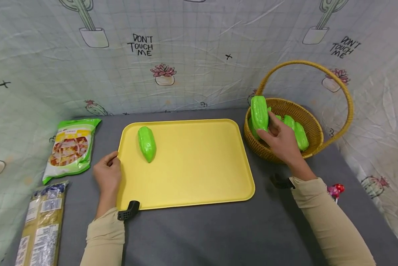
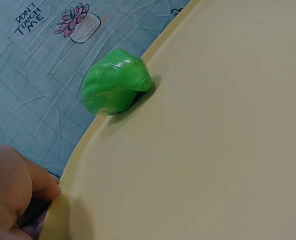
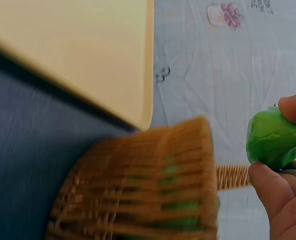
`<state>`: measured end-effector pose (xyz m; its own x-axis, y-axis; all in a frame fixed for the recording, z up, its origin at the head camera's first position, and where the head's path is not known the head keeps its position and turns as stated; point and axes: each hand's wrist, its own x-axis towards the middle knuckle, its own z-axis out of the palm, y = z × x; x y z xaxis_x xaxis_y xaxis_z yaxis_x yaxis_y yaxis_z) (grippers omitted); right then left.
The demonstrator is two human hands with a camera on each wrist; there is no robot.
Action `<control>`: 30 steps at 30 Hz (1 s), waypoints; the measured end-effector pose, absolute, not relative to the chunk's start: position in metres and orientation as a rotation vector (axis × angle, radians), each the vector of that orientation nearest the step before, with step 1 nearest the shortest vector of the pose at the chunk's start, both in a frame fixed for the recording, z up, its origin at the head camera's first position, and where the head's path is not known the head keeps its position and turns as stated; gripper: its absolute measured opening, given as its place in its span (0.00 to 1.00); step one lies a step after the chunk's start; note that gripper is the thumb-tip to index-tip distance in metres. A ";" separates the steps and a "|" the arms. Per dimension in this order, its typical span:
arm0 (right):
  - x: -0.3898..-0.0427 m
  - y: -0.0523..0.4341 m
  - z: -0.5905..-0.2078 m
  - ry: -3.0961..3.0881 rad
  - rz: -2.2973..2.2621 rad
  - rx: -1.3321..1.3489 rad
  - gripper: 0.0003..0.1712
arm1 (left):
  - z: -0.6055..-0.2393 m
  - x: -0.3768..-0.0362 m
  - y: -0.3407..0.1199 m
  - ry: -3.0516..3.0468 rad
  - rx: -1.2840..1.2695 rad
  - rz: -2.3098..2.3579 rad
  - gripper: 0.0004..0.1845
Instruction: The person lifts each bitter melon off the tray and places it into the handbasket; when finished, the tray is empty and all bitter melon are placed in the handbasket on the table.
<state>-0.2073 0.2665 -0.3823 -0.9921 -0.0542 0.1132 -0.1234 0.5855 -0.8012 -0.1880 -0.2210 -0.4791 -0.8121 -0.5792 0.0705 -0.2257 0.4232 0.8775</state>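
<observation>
My right hand [image 1: 280, 138] grips a glossy green, ridged, oblong fruit or vegetable [image 1: 259, 112] over the left side of the wicker basket [image 1: 313, 125]. The right wrist view shows thumb and fingers around the held green piece [image 3: 273, 137], above the basket's rim. Several similar green pieces [image 1: 300, 136] lie inside the basket. On the yellow tray [image 1: 199, 162], towards its back left, rests another green piece [image 1: 147, 144]. With curled fingers, my left hand [image 1: 108, 173] pinches the tray's left rim; part of that grip is hidden in the left wrist view.
A green-and-white food packet [image 1: 70, 147] lies left of the tray, with a long yellowish packet [image 1: 42, 225] nearer the front. Wrapped lollipops [image 1: 336, 190] lie beside my right sleeve. The basket's tall handle [image 1: 350, 107] arches up at the right. Printed cloth [image 1: 199, 55] hangs behind the grey table [image 1: 199, 236].
</observation>
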 end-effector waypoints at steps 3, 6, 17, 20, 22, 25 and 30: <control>-0.206 0.274 -0.386 -2.732 1.406 0.120 0.46 | -0.478 -0.186 -0.224 -2.318 0.690 -1.343 0.17; -0.206 0.281 -0.389 -2.734 1.441 0.074 0.46 | -0.479 -0.186 -0.227 -2.321 0.685 -1.328 0.17; -0.205 0.299 -0.385 -2.623 1.475 0.036 0.45 | -0.480 -0.187 -0.223 -2.311 0.680 -1.349 0.18; -0.207 0.304 -0.387 -2.613 1.469 0.032 0.44 | -0.480 -0.187 -0.222 -2.311 0.687 -1.344 0.18; -0.207 0.308 -0.388 -2.613 1.462 0.011 0.44 | -0.480 -0.188 -0.221 -2.321 0.687 -1.337 0.18; -0.206 0.314 -0.389 -2.627 1.440 -0.023 0.44 | -0.480 -0.189 -0.220 -2.335 0.680 -1.337 0.18; -0.206 0.320 -0.392 -2.647 1.422 -0.050 0.44 | -0.480 -0.188 -0.220 -2.352 0.682 -1.335 0.18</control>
